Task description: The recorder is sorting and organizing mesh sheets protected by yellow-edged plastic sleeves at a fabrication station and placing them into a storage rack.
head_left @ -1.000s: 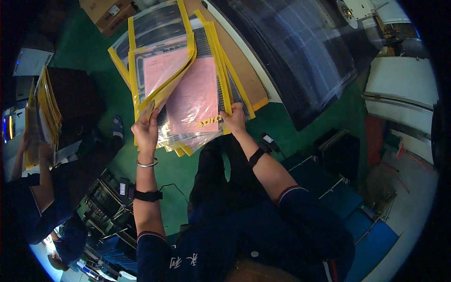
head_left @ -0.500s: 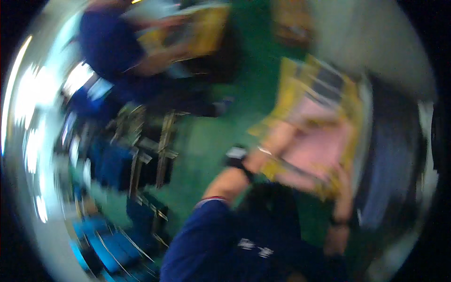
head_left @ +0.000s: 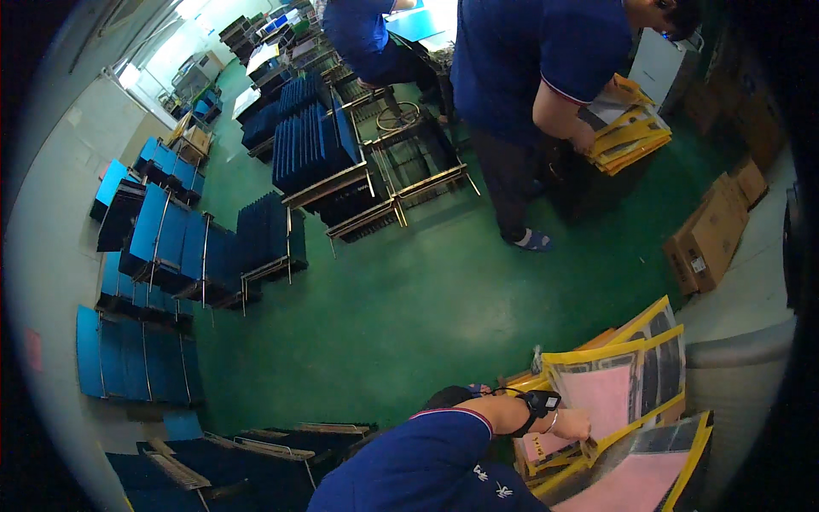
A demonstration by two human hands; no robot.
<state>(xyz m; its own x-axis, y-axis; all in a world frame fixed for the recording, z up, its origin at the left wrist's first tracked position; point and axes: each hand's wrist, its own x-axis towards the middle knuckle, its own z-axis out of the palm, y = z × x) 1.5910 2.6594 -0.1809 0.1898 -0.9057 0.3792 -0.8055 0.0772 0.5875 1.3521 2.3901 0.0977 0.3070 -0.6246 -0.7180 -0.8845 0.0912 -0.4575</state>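
Note:
My left hand, with a dark wrist device and a bracelet, is closed at the edge of a yellow-edged sleeve holding a pink sheet and dark panels. Its fingertips appear to pinch the yellow border. More such sleeves lie stacked under and behind it, at the lower right. Nearer me, another yellow-edged sleeve with a pink sheet is tilted up. My right hand does not show.
Ahead, a co-worker in blue holds a stack of yellow-edged sleeves. Cardboard boxes lean at the right wall. Metal racks of blue panels stand left of the green floor; a second person is behind them.
My view has swung left, so the sleeves now sit lower right. My right hand has left the picture. My left hand was over the pink sheet and is now closed at a sleeve's edge.

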